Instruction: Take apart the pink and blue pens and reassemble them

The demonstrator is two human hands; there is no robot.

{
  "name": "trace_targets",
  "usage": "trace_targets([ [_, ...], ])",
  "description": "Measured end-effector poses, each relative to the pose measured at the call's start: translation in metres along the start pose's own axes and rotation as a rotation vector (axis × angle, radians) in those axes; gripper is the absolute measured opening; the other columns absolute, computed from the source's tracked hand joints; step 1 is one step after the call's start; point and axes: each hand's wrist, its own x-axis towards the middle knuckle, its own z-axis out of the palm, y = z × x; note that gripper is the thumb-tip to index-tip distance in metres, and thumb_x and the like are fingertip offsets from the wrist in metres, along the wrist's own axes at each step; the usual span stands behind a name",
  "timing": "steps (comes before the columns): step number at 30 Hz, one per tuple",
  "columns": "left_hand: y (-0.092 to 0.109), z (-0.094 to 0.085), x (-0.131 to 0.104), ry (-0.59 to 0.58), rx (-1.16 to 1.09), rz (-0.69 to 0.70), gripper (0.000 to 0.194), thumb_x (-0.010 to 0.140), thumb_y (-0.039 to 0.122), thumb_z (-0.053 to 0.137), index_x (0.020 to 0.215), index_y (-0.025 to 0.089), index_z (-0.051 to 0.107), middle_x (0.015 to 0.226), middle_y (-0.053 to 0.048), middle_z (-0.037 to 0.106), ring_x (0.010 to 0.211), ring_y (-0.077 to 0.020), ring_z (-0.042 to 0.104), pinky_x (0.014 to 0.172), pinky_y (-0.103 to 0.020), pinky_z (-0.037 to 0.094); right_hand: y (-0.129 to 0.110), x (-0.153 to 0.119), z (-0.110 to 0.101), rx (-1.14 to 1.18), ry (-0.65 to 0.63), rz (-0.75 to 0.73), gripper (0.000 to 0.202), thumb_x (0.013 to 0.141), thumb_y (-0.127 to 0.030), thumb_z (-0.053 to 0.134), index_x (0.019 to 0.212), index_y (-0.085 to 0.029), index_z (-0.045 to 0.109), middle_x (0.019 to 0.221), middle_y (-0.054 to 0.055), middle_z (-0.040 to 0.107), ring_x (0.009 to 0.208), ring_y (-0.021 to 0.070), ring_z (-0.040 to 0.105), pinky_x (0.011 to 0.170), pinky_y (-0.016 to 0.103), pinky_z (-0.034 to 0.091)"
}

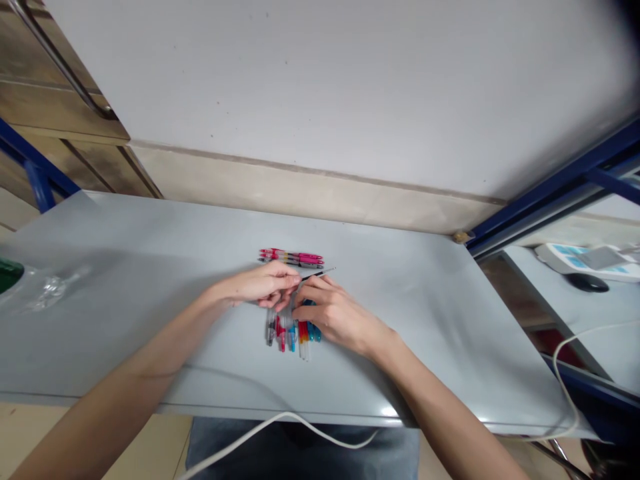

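Note:
Between the thumb and fingertips of my left hand (274,283) is a thin refill (313,275) with a black stretch and a pale end pointing right. My right hand (333,312) is bent over the pen parts just right of it, its fingertips close to my left fingers; what they grip is hidden. Below the hands lie clear barrels with a black cap (271,332), a red cap (281,335) and a blue cap (292,339). Orange-red refills (303,333) and teal pen parts (314,332) lie partly under my right hand.
Several pink and dark pens (291,257) lie in a row behind my hands on the grey table (400,293). A crumpled clear plastic bag (50,290) is at the left. A white cable (285,415) crosses the front edge. Blue frame posts (545,183) stand at the right.

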Motion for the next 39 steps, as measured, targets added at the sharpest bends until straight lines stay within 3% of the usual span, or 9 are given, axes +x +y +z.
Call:
trace_targets([
  [6, 0.001, -0.001, -0.002, 0.013, -0.037, -0.008, 0.041, 0.097, 0.053, 0.054, 0.076, 0.018, 0.051, 0.061, 0.002, 0.047, 0.048, -0.0076, 0.035, 0.043, -0.021, 0.019, 0.001, 0.000, -0.001, -0.025, 0.000, 0.000, 0.030, 0.093, -0.002, 0.054, 0.100, -0.022, 0.075, 0.106, 0.008, 0.069, 0.110, 0.0250, 0.052, 0.092, 0.039, 0.041],
  [21, 0.002, 0.000, -0.002, 0.010, -0.092, -0.001, 0.044, 0.095, 0.057, 0.057, 0.076, 0.018, 0.051, 0.064, 0.001, 0.046, 0.049, -0.0062, 0.034, 0.042, -0.020, 0.018, 0.000, 0.001, 0.002, -0.026, 0.009, -0.027, 0.022, 0.093, -0.006, 0.060, 0.099, -0.021, 0.075, 0.106, 0.008, 0.069, 0.111, 0.0247, 0.050, 0.091, 0.038, 0.043],
  [27, 0.002, -0.002, -0.003, 0.001, -0.196, 0.032, 0.041, 0.095, 0.053, 0.060, 0.075, 0.019, 0.047, 0.062, 0.004, 0.040, 0.047, -0.0048, 0.029, 0.039, -0.018, 0.017, 0.001, 0.000, -0.005, 0.009, 0.079, -0.007, 0.029, 0.096, -0.001, 0.050, 0.104, -0.019, 0.071, 0.104, 0.008, 0.070, 0.108, 0.0246, 0.054, 0.096, 0.040, 0.043],
  [34, 0.007, -0.004, -0.007, 0.075, -0.270, 0.074, 0.042, 0.097, 0.053, 0.058, 0.077, 0.020, 0.042, 0.062, 0.005, 0.038, 0.045, -0.0038, 0.022, 0.039, -0.019, 0.012, 0.011, -0.008, -0.025, 0.127, 0.172, 0.283, 0.035, 0.099, -0.007, 0.049, 0.127, -0.022, 0.064, 0.113, 0.009, 0.066, 0.099, 0.0206, 0.062, 0.085, 0.033, 0.049],
  [39, 0.008, -0.003, -0.007, 0.105, -0.324, 0.091, 0.045, 0.097, 0.055, 0.057, 0.076, 0.019, 0.040, 0.061, 0.006, 0.033, 0.046, -0.0034, 0.020, 0.040, -0.018, 0.012, 0.025, -0.015, -0.024, 0.084, 0.079, 0.602, 0.019, 0.089, -0.006, 0.056, 0.089, -0.018, 0.071, 0.088, 0.004, 0.065, 0.067, 0.0132, 0.055, 0.066, 0.026, 0.041],
])
